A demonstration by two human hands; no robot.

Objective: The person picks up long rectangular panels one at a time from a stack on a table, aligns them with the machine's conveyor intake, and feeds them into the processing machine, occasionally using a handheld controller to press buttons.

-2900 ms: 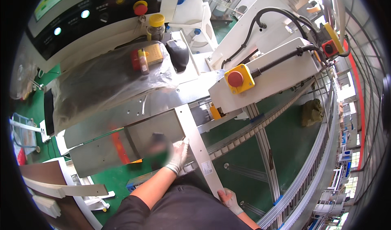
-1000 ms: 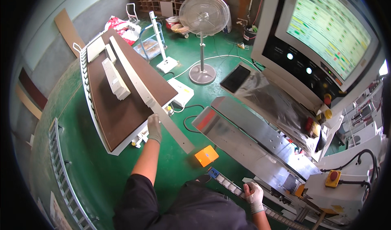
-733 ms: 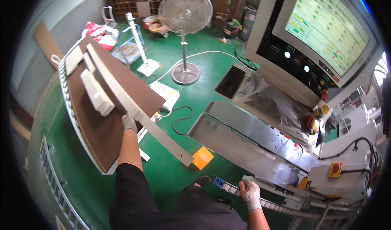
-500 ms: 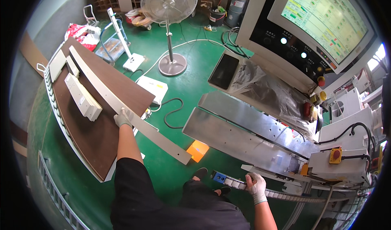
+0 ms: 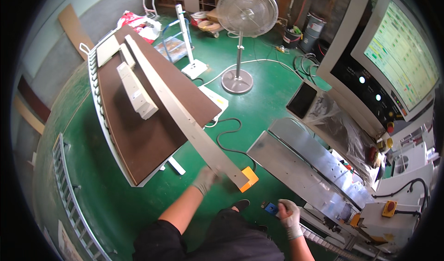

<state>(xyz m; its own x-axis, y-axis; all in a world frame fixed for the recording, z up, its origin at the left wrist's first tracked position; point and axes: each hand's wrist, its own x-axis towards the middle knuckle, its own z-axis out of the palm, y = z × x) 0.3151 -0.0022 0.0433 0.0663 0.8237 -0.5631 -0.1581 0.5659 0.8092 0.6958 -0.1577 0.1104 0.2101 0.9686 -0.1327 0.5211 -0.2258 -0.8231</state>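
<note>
Sliding nearer — left hand (image 5: 204,179) along strip (image 5: 180,110).

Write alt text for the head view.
A gloved left hand holds the near end of a long pale strip lying across a brown table on a green floor. The gloved right hand rests by a grey machine.

Left hand (image 5: 204,179), gloved, is on the near end of a long pale strip (image 5: 180,115) that runs diagonally across the brown worktable (image 5: 138,140), its far end up by the table's far left corner and its near end sticking out past the near right edge over the green floor (image 5: 115,201). A white block (image 5: 135,90) lies just left of the strip. Right hand (image 5: 287,213), also gloved, is curled against the metal machine (image 5: 300,168); whether it grips anything is unclear. A pedestal fan (image 5: 246,12) stands beyond the table.
</note>
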